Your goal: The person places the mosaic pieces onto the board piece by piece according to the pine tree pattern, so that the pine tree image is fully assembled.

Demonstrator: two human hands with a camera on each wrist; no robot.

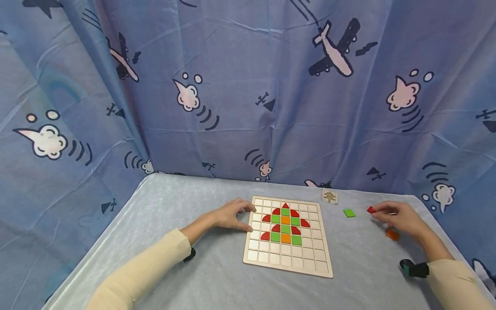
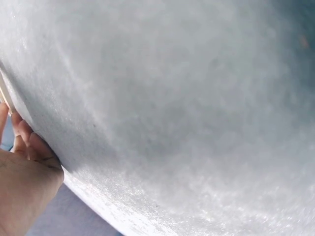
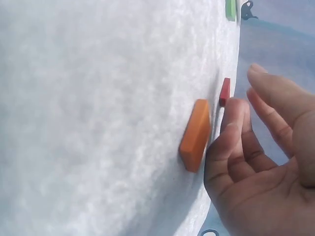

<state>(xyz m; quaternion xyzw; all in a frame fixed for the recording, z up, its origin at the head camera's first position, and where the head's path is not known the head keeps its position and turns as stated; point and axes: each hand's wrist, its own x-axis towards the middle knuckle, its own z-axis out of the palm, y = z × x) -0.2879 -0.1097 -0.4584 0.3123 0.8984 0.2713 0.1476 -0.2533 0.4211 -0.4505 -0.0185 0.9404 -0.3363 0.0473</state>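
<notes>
A square wooden grid board (image 1: pixel 286 261) lies on the table, with red, green and orange tiles set in its cells as a stepped, tree-like figure. My left hand (image 1: pixel 230 214) rests at the board's left edge, thumb and fingers spread apart along it. Off to the right, my right hand (image 1: pixel 401 217) reaches to a small red tile (image 1: pixel 370 209), fingertips right at it. In the right wrist view the red tile (image 3: pixel 225 92) lies on the cloth beside a fingertip, and the thumb stands apart. Under that hand is an orange tile (image 3: pixel 195 136).
A green tile (image 1: pixel 349 213) lies between the board and my right hand. Behind it is a small card (image 1: pixel 330 196) with a brown figure on a grid. A pale cloth (image 1: pixel 209 275) covers the table, and a blue patterned curtain (image 1: pixel 232 142) hangs behind it.
</notes>
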